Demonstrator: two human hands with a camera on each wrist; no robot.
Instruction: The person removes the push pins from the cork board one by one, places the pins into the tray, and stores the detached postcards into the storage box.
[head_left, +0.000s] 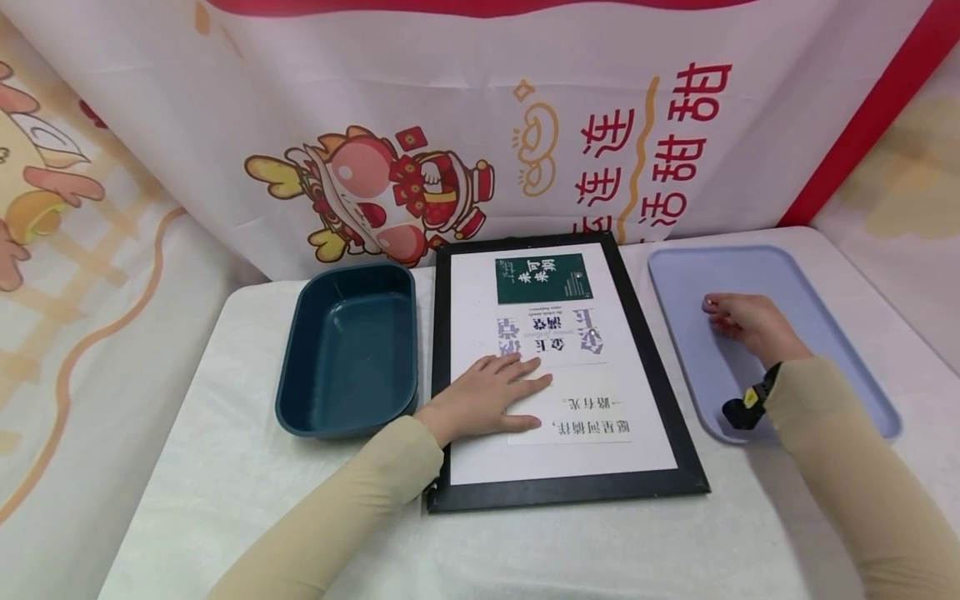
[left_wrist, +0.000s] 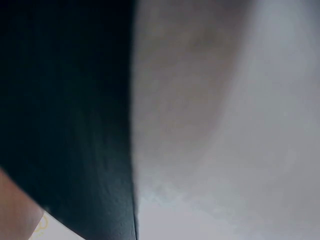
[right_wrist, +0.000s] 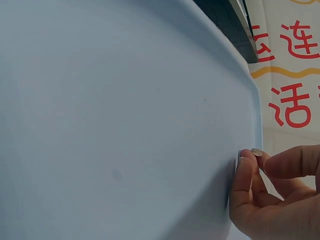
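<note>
My left hand (head_left: 487, 396) lies palm down with fingers spread on the white sheet of a black-framed board (head_left: 480, 458). The fingers reach over printed cards with Chinese lettering (head_left: 573, 417). Its edge and a bit of skin show in the left wrist view. My right hand (head_left: 753, 325) is above the pale blue tray (head_left: 720, 275), fingers curled together. In the right wrist view, its thumb and fingertips (right_wrist: 243, 167) pinch a small, silvery, disc-like piece (right_wrist: 256, 152); most of it is hidden by the fingers.
A deep teal basin (head_left: 348, 358) stands left of the board. On the board's far part lies a dark green card (head_left: 543, 279), with a purple-lettered print (head_left: 551, 333) below it. A printed cloth (head_left: 420, 100) hangs behind the white-covered table (head_left: 225, 467).
</note>
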